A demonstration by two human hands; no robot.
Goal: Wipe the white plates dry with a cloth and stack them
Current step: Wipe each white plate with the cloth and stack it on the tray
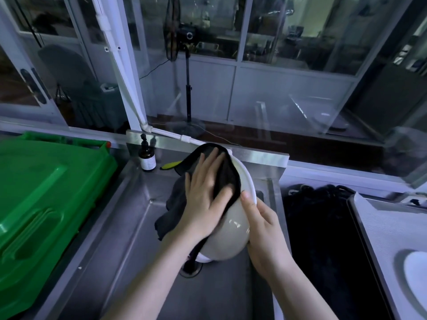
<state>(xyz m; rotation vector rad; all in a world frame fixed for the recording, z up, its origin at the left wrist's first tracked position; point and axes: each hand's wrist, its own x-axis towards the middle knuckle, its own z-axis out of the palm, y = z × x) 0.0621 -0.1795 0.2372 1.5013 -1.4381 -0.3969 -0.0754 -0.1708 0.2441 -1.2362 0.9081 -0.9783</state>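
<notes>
Above the steel sink (pixel 129 227), a glossy white plate (pixel 233 229) is held tilted, its far left part draped in a black cloth (pixel 227 172) which the left hand (pixel 205 195) presses with flat, spread fingers, while the right hand (pixel 263 229) grasps the plate's right rim, thumb over the edge.

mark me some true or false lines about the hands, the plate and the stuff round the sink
1. The left hand presses a dark cloth flat against the white plate. True.
2. The right hand hangs free of the plate. False: it grips the plate's rim.
3. The plate is held over the steel sink. True.
4. The brown pump bottle lies on its side. False: it stands upright at the sink's back.
5. The bin left of the sink is red. False: it is green.
</notes>
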